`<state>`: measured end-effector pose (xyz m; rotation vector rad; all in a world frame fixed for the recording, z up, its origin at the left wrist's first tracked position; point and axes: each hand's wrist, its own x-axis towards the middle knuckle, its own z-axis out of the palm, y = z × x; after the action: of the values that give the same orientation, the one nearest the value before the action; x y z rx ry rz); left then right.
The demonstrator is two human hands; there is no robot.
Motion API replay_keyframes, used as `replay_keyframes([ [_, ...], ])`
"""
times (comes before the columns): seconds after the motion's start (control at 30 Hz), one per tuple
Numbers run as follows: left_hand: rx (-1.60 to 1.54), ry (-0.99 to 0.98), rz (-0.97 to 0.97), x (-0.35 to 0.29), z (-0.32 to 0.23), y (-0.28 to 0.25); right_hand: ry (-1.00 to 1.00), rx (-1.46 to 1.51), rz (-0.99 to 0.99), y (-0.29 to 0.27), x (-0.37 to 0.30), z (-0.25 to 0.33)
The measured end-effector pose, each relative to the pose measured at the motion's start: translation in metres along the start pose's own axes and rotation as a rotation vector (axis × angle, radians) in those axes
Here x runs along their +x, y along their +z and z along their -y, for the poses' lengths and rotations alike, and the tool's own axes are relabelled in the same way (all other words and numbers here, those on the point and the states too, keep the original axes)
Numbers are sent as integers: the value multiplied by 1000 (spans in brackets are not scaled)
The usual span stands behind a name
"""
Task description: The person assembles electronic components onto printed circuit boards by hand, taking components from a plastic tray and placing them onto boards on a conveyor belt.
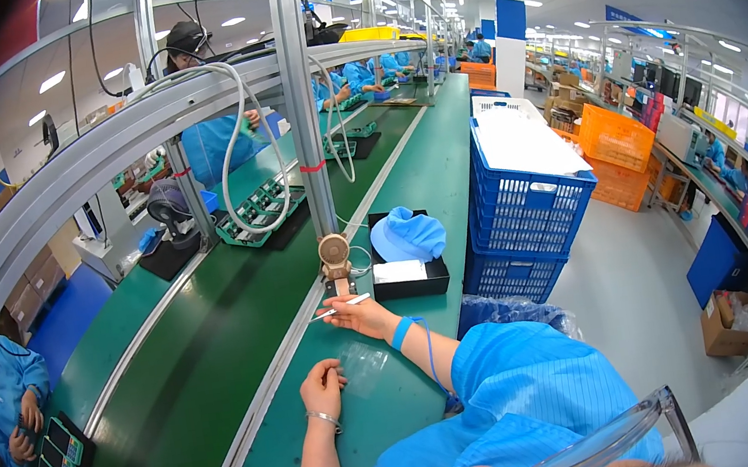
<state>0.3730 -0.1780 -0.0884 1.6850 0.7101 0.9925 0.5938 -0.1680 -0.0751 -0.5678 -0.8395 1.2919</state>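
My right hand (pixel 362 319) is closed round a slim white pen-shaped tool (pixel 346 304) with a thin tip pointing left. A blue wrist strap (pixel 402 332) with a cord circles that wrist. Lower on the green bench (pixel 383 399), my left hand (pixel 322 389) rests with its fingers curled in, and nothing shows in them. Beside it lies a clear plastic film (pixel 366 365). Just beyond my right hand, a round tan device (pixel 334 250) stands at the foot of the metal post. A black tray (pixel 412 289) there holds a blue cap (pixel 409 234) and a white sheet (pixel 399 272).
A dark green conveyor belt (pixel 176 390) runs along my left, carrying green trays of parts (pixel 261 213). Stacked blue crates (pixel 524 212) stand at the right of the bench. A metal post (pixel 303 119) with hanging cables rises ahead. Co-workers in blue (pixel 7 380) sit across the belt.
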Motion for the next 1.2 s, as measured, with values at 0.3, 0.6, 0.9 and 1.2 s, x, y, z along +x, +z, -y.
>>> replay_keyframes([
  [0.3, 18, -13, 2, -2, -6, 0, 14, 0, -1, 0, -1, 1],
  [0.6, 16, -3, 9, 0, -3, 0, 1, -12, -5, 1, -1, 2],
  [0.9, 24, 3, 4, -1, -4, -1, -3, -6, 4, 1, 0, 1],
  [1.2, 17, 2, 8, -2, -5, 0, 0, -9, -5, 2, -1, 1],
])
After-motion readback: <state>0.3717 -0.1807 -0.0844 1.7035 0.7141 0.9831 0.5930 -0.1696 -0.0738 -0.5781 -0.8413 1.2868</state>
